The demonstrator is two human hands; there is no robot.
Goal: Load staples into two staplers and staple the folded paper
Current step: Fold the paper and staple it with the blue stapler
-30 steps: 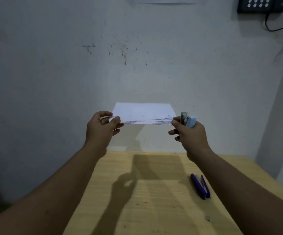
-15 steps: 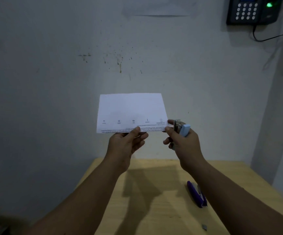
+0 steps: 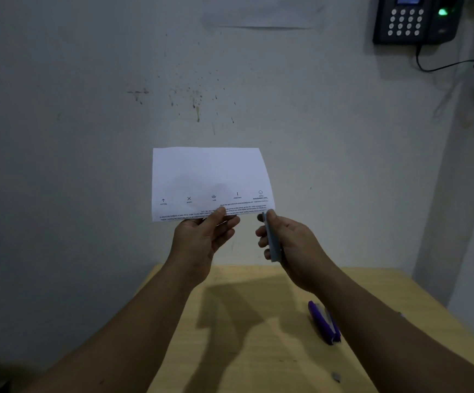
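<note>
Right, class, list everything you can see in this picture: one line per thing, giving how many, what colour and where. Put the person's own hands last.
paper: one, white with small print along its lower edge, held up in front of the wall
light blue stapler: one, in the right hand, at the paper's lower right corner
purple stapler: one, lying on the table by the right forearm
table: one, light wood, against the wall
keypad box: one, black with a green light, on the wall at top right
cable: one, black, hanging from the box
small scrap: one, grey, near the table's front
left hand: pinches the paper's lower edge
right hand: grips the light blue stapler
</note>
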